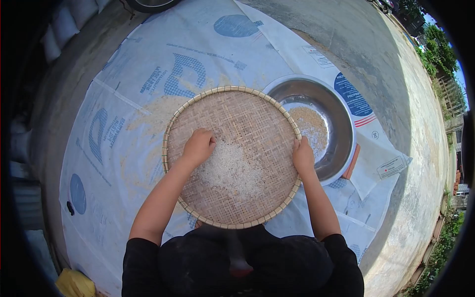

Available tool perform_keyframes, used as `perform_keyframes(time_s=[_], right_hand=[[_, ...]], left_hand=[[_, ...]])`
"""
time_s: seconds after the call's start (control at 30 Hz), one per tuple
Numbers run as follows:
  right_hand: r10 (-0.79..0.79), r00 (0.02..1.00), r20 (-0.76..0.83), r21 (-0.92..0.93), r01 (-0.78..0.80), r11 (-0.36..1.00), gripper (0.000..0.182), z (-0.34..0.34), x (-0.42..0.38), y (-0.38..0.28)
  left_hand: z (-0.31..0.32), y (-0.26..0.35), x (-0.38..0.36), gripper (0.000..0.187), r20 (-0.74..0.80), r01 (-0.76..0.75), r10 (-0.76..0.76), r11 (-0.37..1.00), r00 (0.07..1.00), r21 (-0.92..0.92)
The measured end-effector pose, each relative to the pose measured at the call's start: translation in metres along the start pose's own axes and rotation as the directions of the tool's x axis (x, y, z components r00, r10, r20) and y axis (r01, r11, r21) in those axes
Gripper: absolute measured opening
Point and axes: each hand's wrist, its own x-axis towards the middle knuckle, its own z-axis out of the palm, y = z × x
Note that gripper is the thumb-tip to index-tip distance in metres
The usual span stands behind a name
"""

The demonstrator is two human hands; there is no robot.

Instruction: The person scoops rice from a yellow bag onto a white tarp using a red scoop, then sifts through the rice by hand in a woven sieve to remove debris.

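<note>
A round woven tray [247, 116] with a bound rim is held over my lap. A patch of pale grain [230, 168] lies on its middle and lower part. My left hand [200, 145] is over the tray at the grain's upper left edge, fingers curled together; what they hold, if anything, is hidden. On the tray's right rim, my right hand [303, 155] is closed round the edge. Beyond that rim a metal basin [340, 133] holds brownish grain [309, 123], partly hidden by the tray.
A white sheet with blue print [237, 54] covers the ground, with husks [153, 116] scattered left of the tray. A reddish brick [352, 162] touches the basin's right side. White sacks [64, 22] stand at the upper left, and a yellow bag [75, 283] lies lower left.
</note>
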Motion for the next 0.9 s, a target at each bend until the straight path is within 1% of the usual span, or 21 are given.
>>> perform_keyframes(time_s=[0.07,0.3,0.37,0.5,0.57,0.7,0.8,0.87,0.9], right_hand=[[0.005,1.000,0.010,-0.015,-0.005,1.000,0.029,0.000,0.000,0.000],[0.045,0.999,0.030,-0.030,-0.044,0.999,0.029,-0.003,-0.001,-0.003],[0.056,0.997,0.044,-0.023,-0.055,0.998,0.029,-0.004,0.000,-0.004],[0.068,0.996,0.050,-0.016,-0.067,0.998,0.029,-0.003,0.000,-0.003],[0.048,0.998,0.034,-0.006,-0.048,0.999,0.029,-0.003,0.000,-0.003],[0.046,0.999,0.024,0.001,-0.047,0.999,0.028,-0.002,0.000,-0.002],[0.047,0.999,0.026,0.007,-0.048,0.999,0.027,-0.002,-0.001,-0.002],[0.027,1.000,0.010,0.000,-0.027,1.000,0.026,0.001,0.000,0.001],[0.033,0.999,0.006,0.000,-0.033,0.999,0.026,0.002,0.001,0.003]], left_hand=[[0.001,-0.001,0.000,0.007,-0.032,-0.003,0.002,1.000,0.999,-0.012],[0.005,0.000,0.004,0.010,-0.012,-0.013,0.013,1.000,1.000,-0.027],[0.006,0.001,0.004,0.009,-0.007,0.017,-0.017,1.000,1.000,-0.025],[0.005,-0.001,0.005,0.008,-0.013,0.001,-0.001,1.000,1.000,-0.027],[0.004,0.000,0.004,0.008,0.000,0.006,-0.006,0.998,1.000,-0.057],[0.004,-0.001,0.005,0.008,0.009,0.010,-0.009,0.999,1.000,-0.047],[0.005,-0.003,0.007,0.008,-0.010,-0.022,0.022,0.998,1.000,-0.052],[0.002,0.000,0.009,0.006,0.066,0.033,-0.029,0.998,0.997,-0.058],[0.000,0.005,0.012,0.006,0.069,0.026,-0.022,0.998,0.997,-0.058]])
